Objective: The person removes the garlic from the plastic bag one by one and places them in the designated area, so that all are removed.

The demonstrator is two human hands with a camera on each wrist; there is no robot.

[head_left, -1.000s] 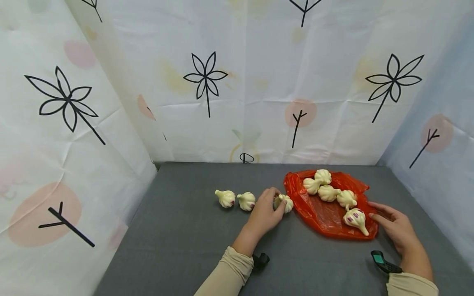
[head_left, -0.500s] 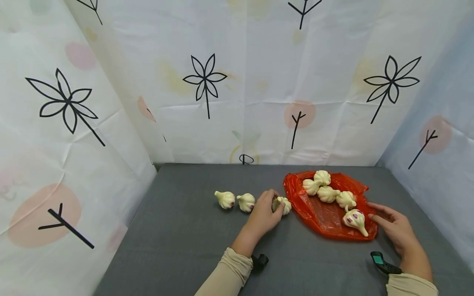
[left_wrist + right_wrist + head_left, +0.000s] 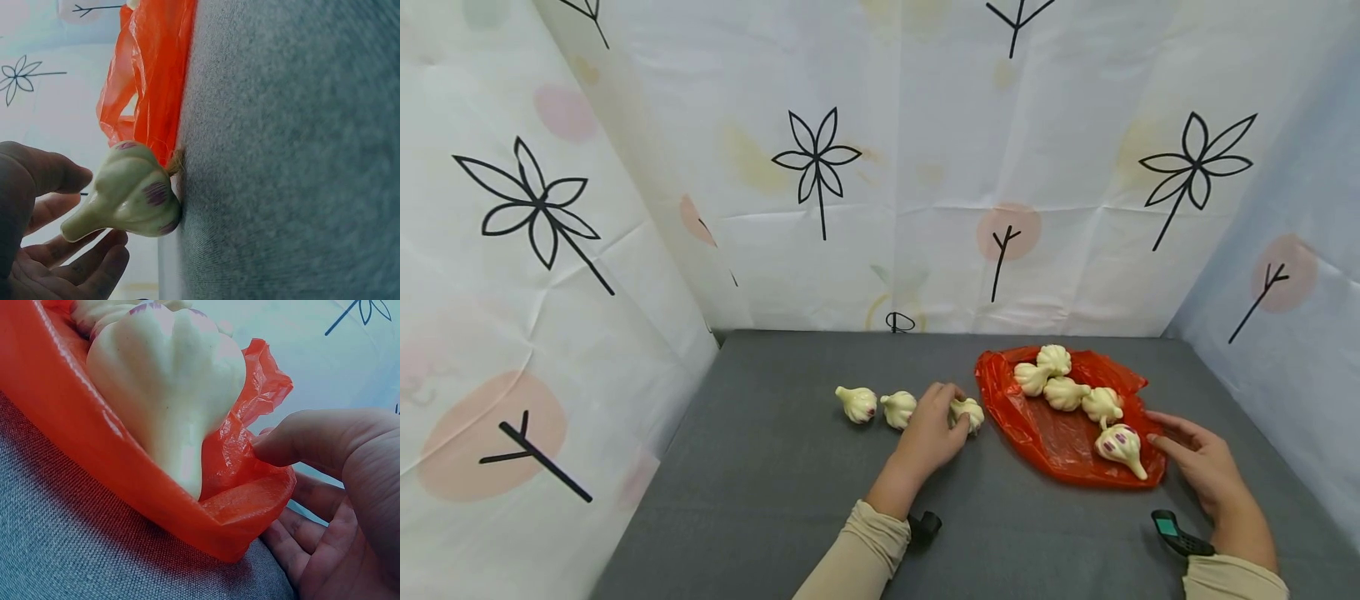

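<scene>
My left hand point(image 3: 931, 429) curls its thumb and fingers round a pale garlic bulb point(image 3: 134, 190) with purple patches. In the left wrist view its root end is right at the grey cloth and its stem points back at the palm. The bulb is left of a red plastic bag point(image 3: 1045, 446), which lies spread with its rim rolled down. Several more garlic bulbs point(image 3: 1063, 393) sit in the bag, one bulb point(image 3: 169, 375) close to its right edge. That edge is pinched by my right hand point(image 3: 1206, 467), thumb on the inside and fingers outside.
Two garlic bulbs, one point(image 3: 857, 404) farther left and one point(image 3: 898, 409) beside my left hand, lie on the grey tabletop point(image 3: 760, 500). White patterned cloth point(image 3: 887, 167) walls off the back and both sides. Each wrist wears a dark camera mount point(image 3: 1180, 533).
My left hand and its garlic bulb have shifted slightly left, away from the bag. The right hand, the bag and the other bulbs have stayed put.
</scene>
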